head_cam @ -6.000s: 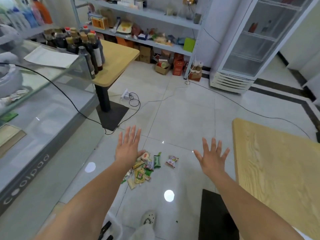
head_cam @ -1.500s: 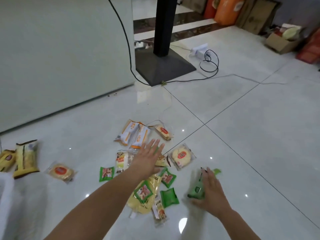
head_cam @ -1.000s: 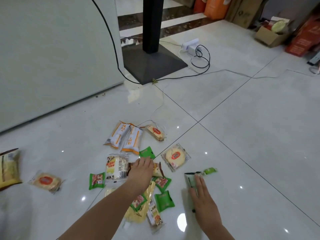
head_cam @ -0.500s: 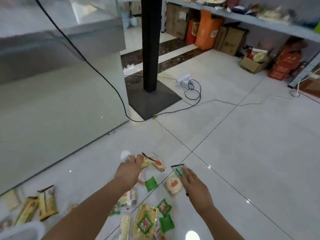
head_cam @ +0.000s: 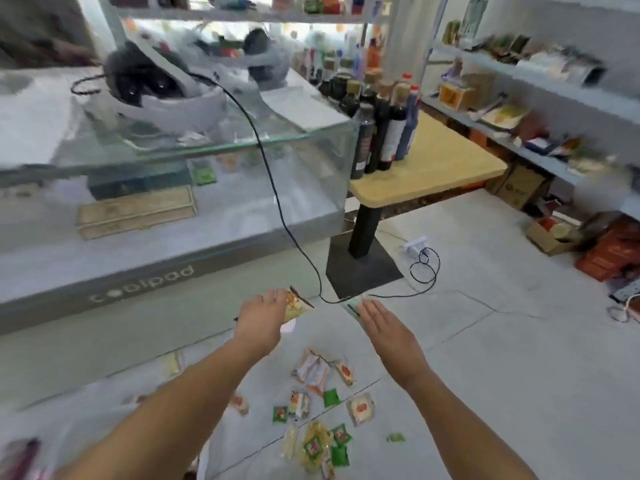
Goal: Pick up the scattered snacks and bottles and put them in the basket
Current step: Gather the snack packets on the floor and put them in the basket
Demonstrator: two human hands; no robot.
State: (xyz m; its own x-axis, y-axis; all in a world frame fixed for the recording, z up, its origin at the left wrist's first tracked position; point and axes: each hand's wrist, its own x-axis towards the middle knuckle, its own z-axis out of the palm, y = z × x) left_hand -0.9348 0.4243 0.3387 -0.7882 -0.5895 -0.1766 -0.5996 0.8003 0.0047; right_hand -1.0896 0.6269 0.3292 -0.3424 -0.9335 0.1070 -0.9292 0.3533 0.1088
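Left hand (head_cam: 258, 318) pinches an orange packet (head_cam: 296, 304); right hand (head_cam: 382, 325), fingers straight, thumb hidden, covers a green packet (head_cam: 352, 304) that may slip.

Tile flr (head_cam: 519, 358), glass ctr (head_cam: 138, 296), shelves (head_cam: 554, 84)

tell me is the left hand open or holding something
Holding: the left hand grips an orange snack packet sticking out past its fingers.

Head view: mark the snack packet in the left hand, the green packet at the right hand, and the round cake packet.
snack packet (head_cam: 297, 304), head view, its orange face.
green packet (head_cam: 352, 303), head view, its protruding end.
round cake packet (head_cam: 361, 408), head view, its red label.
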